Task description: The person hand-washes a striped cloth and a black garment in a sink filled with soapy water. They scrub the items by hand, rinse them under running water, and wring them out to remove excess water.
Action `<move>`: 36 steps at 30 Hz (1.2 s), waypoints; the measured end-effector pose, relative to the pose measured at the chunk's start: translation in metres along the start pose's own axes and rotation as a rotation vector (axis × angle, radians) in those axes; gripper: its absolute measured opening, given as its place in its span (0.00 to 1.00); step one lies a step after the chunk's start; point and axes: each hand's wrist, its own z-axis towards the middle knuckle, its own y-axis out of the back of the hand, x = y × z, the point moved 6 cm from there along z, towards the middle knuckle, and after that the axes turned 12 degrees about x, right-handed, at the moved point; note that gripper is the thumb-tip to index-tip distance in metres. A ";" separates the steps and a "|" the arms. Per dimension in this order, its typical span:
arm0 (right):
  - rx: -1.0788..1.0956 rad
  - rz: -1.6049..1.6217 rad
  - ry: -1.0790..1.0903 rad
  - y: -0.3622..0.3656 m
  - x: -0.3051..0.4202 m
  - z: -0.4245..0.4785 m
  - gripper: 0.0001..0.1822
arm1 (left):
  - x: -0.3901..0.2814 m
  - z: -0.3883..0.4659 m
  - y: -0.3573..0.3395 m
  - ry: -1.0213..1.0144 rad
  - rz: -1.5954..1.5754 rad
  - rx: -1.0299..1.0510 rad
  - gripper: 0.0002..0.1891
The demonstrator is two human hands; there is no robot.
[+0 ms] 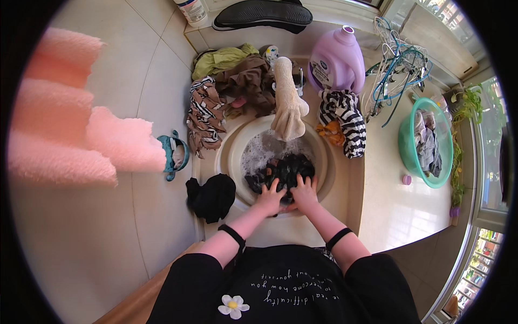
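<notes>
A round cream basin point(233, 162) of sudsy water stands in the sink, with a wet black garment point(291, 168) bunched in it. My left hand point(270, 199) presses on the garment's near left part, fingers spread. On its near right part rests my right hand point(305, 195), fingers also spread. Whether either hand grips the cloth cannot be told. A cloth-covered faucet point(288, 97) hangs over the basin's far side. Dry-looking black cloth point(211, 198) lies left of the basin, and a brown patterned garment point(205, 115) lies beyond it.
Brown and green clothes point(249, 79) are heaped behind the basin. At right are a striped garment point(350, 123), a purple detergent jug point(338, 60), tangled hangers point(398, 73) and a green tub point(408, 150) of clothes. A pink towel point(81, 133) hangs at left; a black shoe point(263, 15) lies on the far ledge.
</notes>
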 end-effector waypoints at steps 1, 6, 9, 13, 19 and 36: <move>-0.024 0.073 0.002 -0.003 -0.006 0.010 0.29 | 0.007 0.013 0.002 -0.037 -0.005 0.011 0.30; -0.048 0.178 -0.050 -0.016 -0.021 0.064 0.22 | 0.041 0.051 0.024 -0.010 -0.192 -0.103 0.19; -0.011 0.200 -0.068 -0.019 -0.032 0.098 0.17 | 0.059 0.085 0.027 0.134 -0.248 -0.218 0.17; 0.007 0.294 -0.141 -0.022 -0.046 0.131 0.15 | 0.062 0.105 0.037 0.256 -0.238 -0.353 0.18; -0.028 0.607 -0.238 -0.009 -0.052 0.133 0.19 | 0.079 0.093 0.058 0.205 -0.535 -0.315 0.24; -0.121 0.488 -0.164 0.032 -0.009 0.103 0.56 | 0.034 -0.009 0.034 0.198 -0.026 -0.299 0.50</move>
